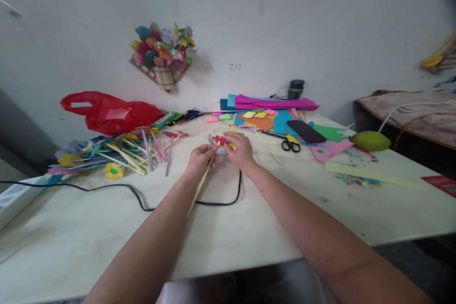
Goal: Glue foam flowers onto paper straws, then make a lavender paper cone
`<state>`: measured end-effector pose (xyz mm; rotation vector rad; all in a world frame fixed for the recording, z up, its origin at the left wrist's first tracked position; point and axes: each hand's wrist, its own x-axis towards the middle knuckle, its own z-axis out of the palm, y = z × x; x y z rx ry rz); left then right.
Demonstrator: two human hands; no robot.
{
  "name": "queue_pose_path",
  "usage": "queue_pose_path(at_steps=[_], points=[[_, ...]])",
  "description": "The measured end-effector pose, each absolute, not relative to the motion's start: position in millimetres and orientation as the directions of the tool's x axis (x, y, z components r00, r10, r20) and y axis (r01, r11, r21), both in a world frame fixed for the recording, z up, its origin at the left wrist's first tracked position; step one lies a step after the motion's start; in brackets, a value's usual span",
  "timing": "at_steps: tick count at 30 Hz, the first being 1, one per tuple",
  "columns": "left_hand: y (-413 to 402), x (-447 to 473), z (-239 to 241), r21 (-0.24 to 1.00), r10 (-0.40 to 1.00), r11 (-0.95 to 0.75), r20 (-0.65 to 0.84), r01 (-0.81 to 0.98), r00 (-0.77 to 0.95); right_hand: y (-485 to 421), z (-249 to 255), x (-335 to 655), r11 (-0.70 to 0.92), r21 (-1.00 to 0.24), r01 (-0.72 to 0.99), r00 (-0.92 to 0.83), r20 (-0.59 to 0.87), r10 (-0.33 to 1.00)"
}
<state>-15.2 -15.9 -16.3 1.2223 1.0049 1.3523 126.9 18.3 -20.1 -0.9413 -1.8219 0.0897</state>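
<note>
My left hand (200,160) pinches a thin pale yellow paper stem (198,192), which slants down toward me over the table. At the stem's upper end is a red paper flower (220,140). My right hand (241,150) is closed at the flower's right side, its fingers on the flower's edge. Behind and under the flower lies a small pale, shiny thing, mostly hidden by my hands. A black cord (221,204) curves over the table below my hands.
Left stand a heap of paper flowers with stems (123,152) and a red plastic bag (107,113). To the right lie scissors (290,146), a phone (306,131), paper sheets (278,103), paper scraps (358,180) and a yellow-green oval object (370,141). A flower decoration (164,54) hangs on the wall.
</note>
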Motion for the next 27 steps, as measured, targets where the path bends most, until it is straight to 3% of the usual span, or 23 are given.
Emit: queue_pose_path(at_steps=[5,16,21,27], points=[[-15.6,-16.2,-17.2,0.976,0.988,-0.138,0.146,-0.167,0.041,16.4,-20.6,126.7,0.716,-0.378,0.586,-0.223,0.775,0.591],[-17.3,-18.2,-14.3,0.963,0.983,-0.18,0.185,-0.202,0.01,10.7,-18.0,128.8,0.751,-0.336,0.569,-0.188,0.835,0.516],[-17.4,-20.1,-11.5,0.939,0.985,-0.174,0.17,-0.298,-0.04,8.2,-16.2,128.0,0.668,-0.465,0.581,0.005,0.823,0.568],[-15.4,-21.8,-12.9,0.929,0.988,-0.156,0.152,-0.337,-0.039,2.1,-14.3,124.4,0.515,-0.66,0.547,-0.097,0.561,0.822]])
